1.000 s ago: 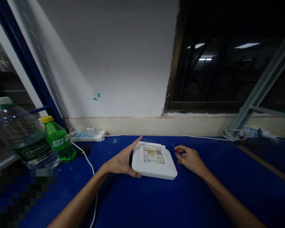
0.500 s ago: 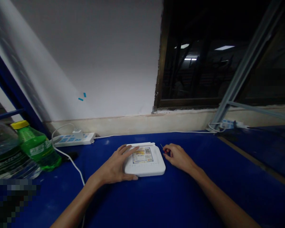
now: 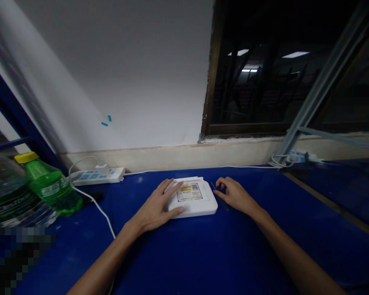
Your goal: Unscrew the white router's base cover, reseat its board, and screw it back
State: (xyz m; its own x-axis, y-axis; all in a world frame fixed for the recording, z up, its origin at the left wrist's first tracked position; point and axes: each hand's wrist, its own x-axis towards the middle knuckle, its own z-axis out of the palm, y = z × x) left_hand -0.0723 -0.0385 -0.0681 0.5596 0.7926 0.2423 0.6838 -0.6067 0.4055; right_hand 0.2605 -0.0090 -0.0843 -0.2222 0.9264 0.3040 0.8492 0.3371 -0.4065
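Note:
A flat white plastic box (image 3: 207,203), which looks like a router, lies on the blue table with a printed label and QR code facing up. My left hand (image 3: 158,205) rests over its left side, fingers spread across the top and thumb near the front edge. Just right of the box is my right hand (image 3: 235,196), its fingers curled loosely and its thumb apart from the index finger. A thin metal shaft (image 3: 213,186), like a screwdriver's, shows by the thumb tip; its handle is mostly hidden under the hand.
At the left stand a green bottle with a yellow cap (image 3: 51,186) and a large clear bottle (image 3: 9,196). Behind them lies a power strip (image 3: 113,175) with a plug and a white cable (image 3: 103,213) running forward. Another power strip (image 3: 298,157) sits at the back right.
My right hand has loosened around the red-handled tool, and thumb and index finger have parted. My left thumb has shifted from the front edge onto the box. The view has moved slightly.

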